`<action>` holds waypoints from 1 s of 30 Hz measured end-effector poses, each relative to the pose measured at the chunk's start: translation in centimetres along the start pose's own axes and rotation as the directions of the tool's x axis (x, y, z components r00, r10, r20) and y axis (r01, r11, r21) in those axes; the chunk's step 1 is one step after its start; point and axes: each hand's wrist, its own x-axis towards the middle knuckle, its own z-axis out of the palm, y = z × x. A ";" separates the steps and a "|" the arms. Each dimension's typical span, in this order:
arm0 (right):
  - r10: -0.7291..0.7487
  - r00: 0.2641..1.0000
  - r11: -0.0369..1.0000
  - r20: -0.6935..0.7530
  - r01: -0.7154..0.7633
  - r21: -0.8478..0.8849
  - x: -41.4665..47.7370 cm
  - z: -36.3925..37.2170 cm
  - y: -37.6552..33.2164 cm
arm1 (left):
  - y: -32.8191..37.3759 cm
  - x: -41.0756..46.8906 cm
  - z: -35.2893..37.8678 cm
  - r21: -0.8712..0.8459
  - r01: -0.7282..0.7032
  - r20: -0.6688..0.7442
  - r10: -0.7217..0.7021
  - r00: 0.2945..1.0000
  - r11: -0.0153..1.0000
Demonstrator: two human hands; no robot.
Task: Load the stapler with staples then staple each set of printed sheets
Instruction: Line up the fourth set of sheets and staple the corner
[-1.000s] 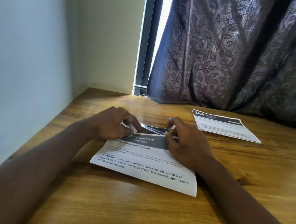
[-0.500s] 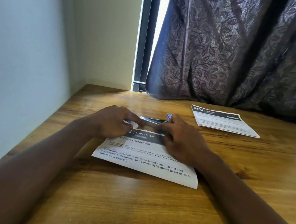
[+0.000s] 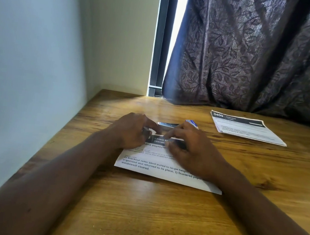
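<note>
A set of printed sheets (image 3: 156,167) headed "LIVING ROOM" lies on the wooden table (image 3: 140,211) in front of me. At its far edge a slim silver stapler (image 3: 167,124) shows between my fingertips. My left hand (image 3: 131,132) is curled at the stapler's left end, over the sheet's top left corner. My right hand (image 3: 189,149) covers the right end and rests on the dark header, fingers bent. A thin pale strip (image 3: 175,139) shows under its fingers; I cannot tell whether it is staples or paper edge. A small blue and white box (image 3: 192,123) peeks out behind my right hand.
A second set of sheets (image 3: 244,129) marked "3409" lies at the back right of the table. A dark patterned curtain (image 3: 252,56) hangs behind the table, and a wall (image 3: 31,66) runs along the left side.
My right fingers have slid left across the sheet's header toward my left hand. The silver stapler now shows a little farther back between the fingertips.
</note>
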 end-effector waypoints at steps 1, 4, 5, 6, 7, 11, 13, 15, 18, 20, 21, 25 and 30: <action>-0.009 1.000 0.999 0.027 0.007 0.052 -0.1 0.5 -0.3 | 0.0 -0.1 0.0 0.004 0.001 0.002 -0.001 1.000 1.000; -0.034 0.997 0.996 0.064 0.029 0.084 -0.5 1.5 -0.4 | -0.1 -0.3 -0.1 -0.008 0.011 -0.003 -0.011 1.000 1.000; -0.030 0.997 0.997 0.071 0.025 0.079 -0.6 1.6 -0.4 | -0.1 -0.3 -0.1 -0.006 0.014 -0.010 -0.014 1.000 1.000; -0.023 0.996 0.997 0.087 0.017 0.074 -0.8 1.6 -0.4 | -0.2 -0.4 -0.1 -0.002 0.017 -0.015 -0.017 1.000 1.000; -0.017 0.994 0.998 0.110 0.010 0.064 -1.0 1.5 -0.5 | -0.2 -0.4 -0.1 0.000 0.022 -0.016 -0.022 1.000 1.000; -0.021 0.988 1.000 0.153 0.017 0.026 -1.5 1.3 -0.7 | 0.2 -0.4 -0.1 0.009 0.031 -0.013 -0.031 0.999 0.999; -0.022 0.986 1.000 0.163 0.023 -0.002 -1.5 1.1 -0.8 | 0.3 -0.5 -0.1 0.035 0.035 -0.020 -0.034 0.999 0.999; -0.025 0.985 0.999 0.170 0.030 -0.025 -1.5 1.1 -0.9 | 0.6 -0.7 -0.3 0.122 0.053 -0.035 -0.049 0.998 0.991; -0.018 0.984 1.000 0.176 0.021 -0.014 -1.5 1.1 -1.0 | 1.0 -1.0 -0.7 0.290 0.102 -0.120 -0.070 0.990 0.952; -0.022 0.988 1.000 0.155 0.021 0.006 -1.4 1.3 -0.8 | 1.9 -1.2 -0.3 0.148 0.087 -0.253 -0.047 0.966 0.985; -0.028 0.989 1.000 0.143 0.026 0.017 -1.4 1.4 -0.7 | 2.9 -1.4 0.2 0.003 0.062 -0.340 -0.058 0.939 0.998; -0.047 0.986 0.999 0.163 0.043 0.026 -1.1 1.9 -0.5 | 7.6 -1.9 2.8 -0.512 -0.035 -0.462 -0.241 0.854 0.858; -0.097 0.990 0.994 0.105 0.091 0.058 -0.9 2.3 0.1 | 10.0 -1.9 5.1 -0.718 -0.046 -0.359 -0.314 0.879 0.694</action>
